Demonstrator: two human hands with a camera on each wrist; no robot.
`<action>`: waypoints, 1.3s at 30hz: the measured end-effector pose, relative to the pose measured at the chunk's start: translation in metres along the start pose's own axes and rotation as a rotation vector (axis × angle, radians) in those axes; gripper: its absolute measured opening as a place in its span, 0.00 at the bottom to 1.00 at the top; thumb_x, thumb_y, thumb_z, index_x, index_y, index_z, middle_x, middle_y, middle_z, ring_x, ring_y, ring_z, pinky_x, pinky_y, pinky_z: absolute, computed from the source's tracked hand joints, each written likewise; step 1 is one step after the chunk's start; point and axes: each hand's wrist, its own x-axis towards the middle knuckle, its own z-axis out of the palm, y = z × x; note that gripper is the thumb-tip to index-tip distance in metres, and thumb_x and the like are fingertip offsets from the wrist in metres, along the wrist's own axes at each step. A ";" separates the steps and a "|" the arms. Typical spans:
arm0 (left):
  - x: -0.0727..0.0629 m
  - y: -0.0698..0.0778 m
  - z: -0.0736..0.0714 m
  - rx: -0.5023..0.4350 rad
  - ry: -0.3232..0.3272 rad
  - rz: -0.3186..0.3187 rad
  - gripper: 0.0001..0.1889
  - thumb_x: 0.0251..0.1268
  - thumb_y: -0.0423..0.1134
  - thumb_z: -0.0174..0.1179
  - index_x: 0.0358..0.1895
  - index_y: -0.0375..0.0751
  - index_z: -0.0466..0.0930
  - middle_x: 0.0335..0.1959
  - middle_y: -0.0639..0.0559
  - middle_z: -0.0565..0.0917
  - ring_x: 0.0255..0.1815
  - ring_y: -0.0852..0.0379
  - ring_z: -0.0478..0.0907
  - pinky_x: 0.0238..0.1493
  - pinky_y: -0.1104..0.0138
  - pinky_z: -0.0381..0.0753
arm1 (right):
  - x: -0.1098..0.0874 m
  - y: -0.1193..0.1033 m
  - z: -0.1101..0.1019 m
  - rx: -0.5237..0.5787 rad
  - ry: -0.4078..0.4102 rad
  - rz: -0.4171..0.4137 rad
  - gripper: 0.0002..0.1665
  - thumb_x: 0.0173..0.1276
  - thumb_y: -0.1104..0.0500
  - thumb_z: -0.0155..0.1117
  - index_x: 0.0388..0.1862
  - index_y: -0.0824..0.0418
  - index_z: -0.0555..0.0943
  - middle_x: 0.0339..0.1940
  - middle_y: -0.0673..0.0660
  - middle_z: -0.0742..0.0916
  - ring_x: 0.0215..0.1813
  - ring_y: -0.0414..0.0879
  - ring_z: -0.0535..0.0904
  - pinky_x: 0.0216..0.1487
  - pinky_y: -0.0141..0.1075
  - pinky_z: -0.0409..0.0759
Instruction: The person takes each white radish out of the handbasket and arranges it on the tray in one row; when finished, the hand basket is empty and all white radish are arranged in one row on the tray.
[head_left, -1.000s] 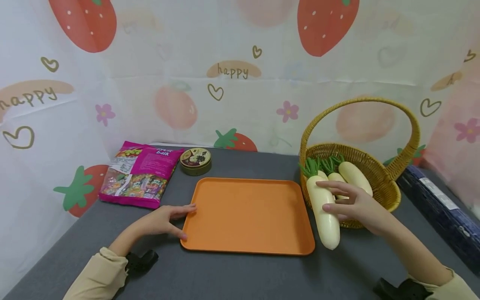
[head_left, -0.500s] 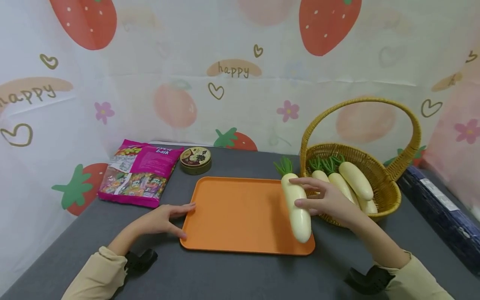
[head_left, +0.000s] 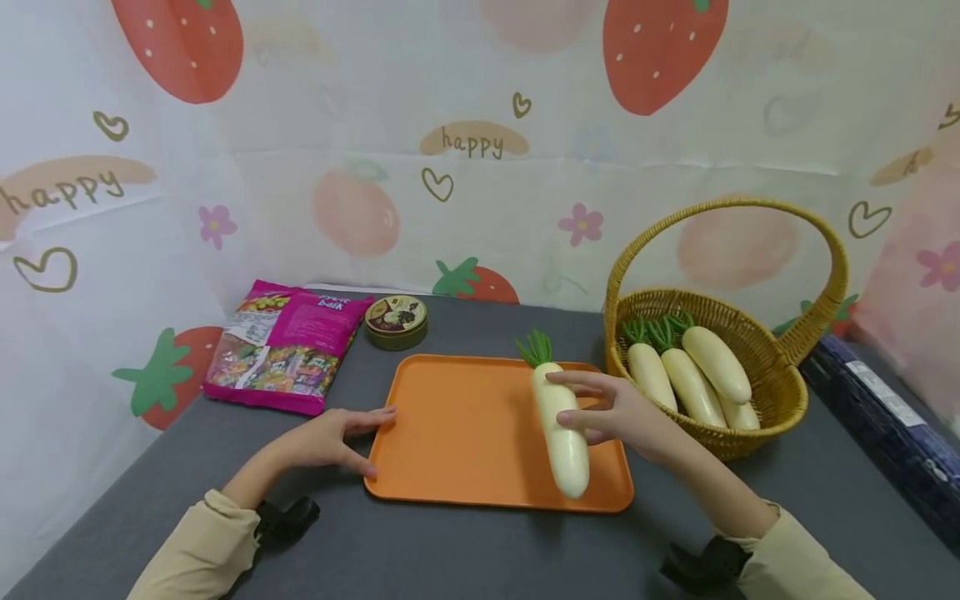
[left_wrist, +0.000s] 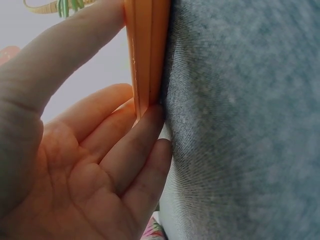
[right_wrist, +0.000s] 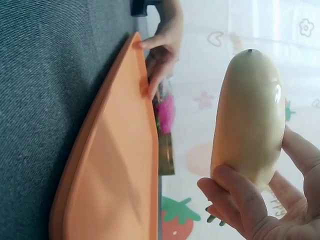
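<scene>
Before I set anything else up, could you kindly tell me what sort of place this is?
Probably an indoor, staged tabletop set-up: a creased, strawberry-printed backdrop rises behind a grey table, on which an orange tray is laid out.

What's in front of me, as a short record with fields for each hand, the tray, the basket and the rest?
Left hand: touches the left rim of the orange tray
Right hand: holds a white radish with a green top, raised above the tray
Tray: flat on the gray table
Basket: wicker, arched handle, right of the tray
Basket contents: more white radishes
Pink bag: left of the round tin
</scene>
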 end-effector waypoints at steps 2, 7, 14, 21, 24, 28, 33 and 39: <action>0.000 0.000 0.000 0.001 -0.004 0.004 0.39 0.51 0.44 0.66 0.64 0.30 0.59 0.64 0.40 0.61 0.65 0.43 0.54 0.60 0.53 0.57 | -0.001 0.002 0.000 -0.006 0.007 0.010 0.34 0.60 0.58 0.63 0.65 0.60 0.65 0.62 0.66 0.64 0.50 0.55 0.75 0.41 0.47 0.78; -0.001 0.000 -0.001 0.002 0.001 -0.003 0.39 0.50 0.44 0.66 0.64 0.31 0.59 0.64 0.40 0.61 0.65 0.44 0.54 0.60 0.53 0.57 | 0.000 0.005 0.002 -0.002 0.015 0.001 0.33 0.60 0.58 0.63 0.65 0.60 0.65 0.62 0.67 0.64 0.50 0.55 0.75 0.41 0.47 0.78; 0.000 0.000 0.000 -0.009 -0.001 -0.017 0.40 0.50 0.45 0.66 0.65 0.31 0.59 0.65 0.40 0.60 0.65 0.44 0.54 0.60 0.53 0.56 | 0.008 0.004 0.010 -0.019 0.015 -0.008 0.32 0.60 0.56 0.63 0.63 0.59 0.67 0.61 0.66 0.65 0.51 0.56 0.74 0.40 0.46 0.78; 0.000 -0.001 -0.002 -0.019 -0.001 -0.014 0.40 0.51 0.44 0.66 0.65 0.31 0.58 0.65 0.40 0.60 0.65 0.43 0.53 0.60 0.53 0.56 | 0.019 -0.005 0.018 -0.017 0.030 -0.036 0.31 0.59 0.55 0.64 0.62 0.56 0.69 0.59 0.62 0.69 0.52 0.54 0.73 0.39 0.46 0.78; -0.001 0.000 -0.001 -0.023 0.000 -0.011 0.40 0.51 0.43 0.66 0.65 0.31 0.58 0.65 0.40 0.60 0.65 0.44 0.53 0.60 0.53 0.56 | 0.025 -0.007 0.021 -0.002 0.019 -0.055 0.30 0.60 0.55 0.63 0.62 0.57 0.69 0.59 0.62 0.70 0.53 0.55 0.72 0.39 0.46 0.78; 0.000 0.000 -0.001 -0.019 0.008 -0.003 0.39 0.51 0.44 0.66 0.65 0.32 0.59 0.65 0.41 0.60 0.65 0.45 0.54 0.60 0.53 0.56 | 0.031 -0.009 0.025 0.039 0.014 -0.062 0.30 0.61 0.57 0.62 0.62 0.58 0.68 0.59 0.63 0.69 0.55 0.55 0.70 0.40 0.47 0.78; 0.000 0.000 -0.001 -0.036 0.005 0.000 0.40 0.50 0.43 0.66 0.65 0.32 0.58 0.65 0.40 0.60 0.65 0.45 0.55 0.60 0.54 0.56 | 0.038 -0.010 0.034 0.066 0.036 -0.067 0.29 0.60 0.57 0.63 0.61 0.58 0.69 0.58 0.63 0.69 0.53 0.56 0.72 0.39 0.47 0.78; -0.001 -0.001 -0.001 -0.054 0.004 -0.003 0.41 0.50 0.43 0.66 0.66 0.31 0.56 0.65 0.38 0.58 0.65 0.44 0.54 0.61 0.54 0.55 | 0.047 -0.005 0.047 0.042 0.040 -0.072 0.29 0.60 0.56 0.63 0.61 0.58 0.70 0.57 0.64 0.69 0.51 0.54 0.74 0.39 0.45 0.79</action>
